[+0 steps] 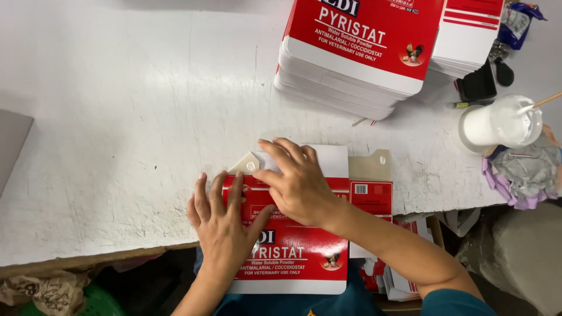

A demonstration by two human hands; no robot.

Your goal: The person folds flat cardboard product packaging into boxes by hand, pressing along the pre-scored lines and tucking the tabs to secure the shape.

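**Both hands flat on a folded carton**

I see the left hand (221,225) lying open, palm down, fingers spread, on the red and white carton (293,251) at the near table (117,146) edge. It grips nothing, only presses. The right hand (295,181) is also open, its fingers (275,153) stretched over the white upper flap beside a small beige tab (247,164). The carton lies flat, its lower part hanging past the edge. Far behind it stands a stack (351,64) of the same flat cartons. At right, well apart, is a white cup (497,126) with a stick.
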